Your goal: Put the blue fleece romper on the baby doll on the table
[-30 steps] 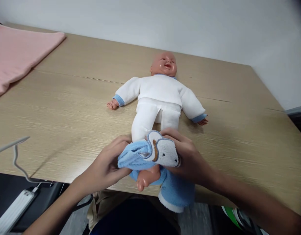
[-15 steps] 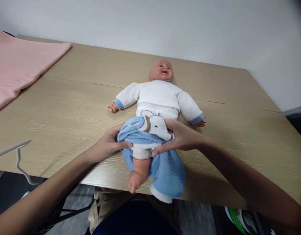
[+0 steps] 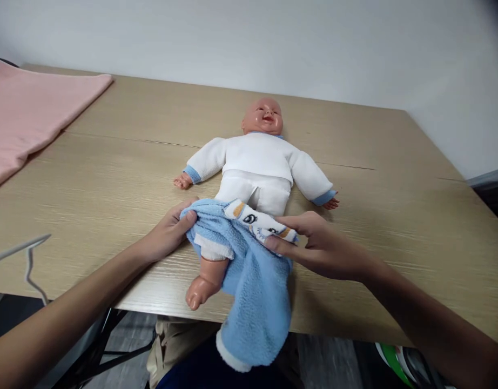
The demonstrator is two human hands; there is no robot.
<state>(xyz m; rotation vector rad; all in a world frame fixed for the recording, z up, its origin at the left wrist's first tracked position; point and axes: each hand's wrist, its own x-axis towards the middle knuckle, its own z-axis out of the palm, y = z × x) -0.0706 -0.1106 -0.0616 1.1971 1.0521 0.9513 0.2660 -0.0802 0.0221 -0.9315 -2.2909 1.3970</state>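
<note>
A baby doll (image 3: 257, 154) in a white top with blue cuffs lies on its back, head away from me. Blue fleece trousers (image 3: 257, 308) with white hems are bunched around its lower legs. One bare foot (image 3: 202, 289) sticks out of the left trouser leg; the other foot is hidden, and that leg of the trousers hangs over the table edge. My left hand (image 3: 172, 229) pinches the cloth at the left side. With my right hand (image 3: 314, 243) I grip the embroidered white patch with eyes, thumb in front and fingers behind.
A pink cloth (image 3: 38, 108) covers the far left of the wooden table (image 3: 131, 173). Part of a white hanger-like rod (image 3: 28, 259) shows at the left edge. A wall stands behind the table.
The trousers' waist has turned and opened downward, showing more of the doll's white legs. My right hand has shifted right and down; the left hand has moved a little left.
</note>
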